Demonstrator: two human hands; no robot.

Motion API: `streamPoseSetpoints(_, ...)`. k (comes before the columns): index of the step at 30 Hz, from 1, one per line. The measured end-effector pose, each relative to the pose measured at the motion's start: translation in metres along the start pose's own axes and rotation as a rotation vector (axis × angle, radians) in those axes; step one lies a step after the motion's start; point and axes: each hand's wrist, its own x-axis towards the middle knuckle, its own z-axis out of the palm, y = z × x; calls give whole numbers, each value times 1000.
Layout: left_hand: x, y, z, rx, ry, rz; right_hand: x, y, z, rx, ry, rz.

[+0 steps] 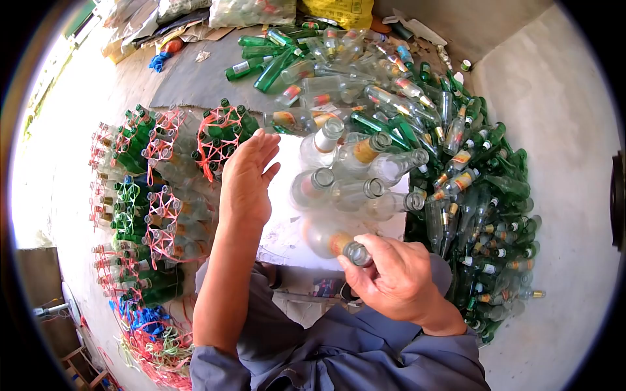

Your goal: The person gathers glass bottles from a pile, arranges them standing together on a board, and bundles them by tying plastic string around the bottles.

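Observation:
My right hand (pixel 401 277) pinches the neck of a clear glass bottle (pixel 324 236) at the near edge of a white board (pixel 282 240). The bottle leans, its mouth toward me. On the board, several clear glass bottles (pixel 316 186) stand close together, just beyond the held one. My left hand (pixel 248 179) is raised over the left side of the board, fingers stretched out and nothing in it. Beyond its fingertips is a bundle of green bottles (pixel 225 133) bound with red twine.
A large heap of loose green and clear bottles (pixel 456 169) lies along the right and far side by the wall. At left stand bundles of tied bottles (pixel 163 208). Red twine (pixel 160 358) is piled at the lower left. Sacks (pixel 251 13) lie at the back.

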Motion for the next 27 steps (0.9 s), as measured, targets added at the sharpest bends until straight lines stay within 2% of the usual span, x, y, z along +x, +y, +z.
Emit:
streamPoseSetpoints(11, 2, 4, 0, -46, -24, -10, 10, -3, 34, -44, 51, -64)
streamPoseSetpoints(20, 2, 1, 0, -16, -56, -6, 13, -1, 58, -199, 75, -91)
streamPoseSetpoints(27, 0, -3, 2, 30, -102, -26, 13, 4, 52, -2, 63, -24)
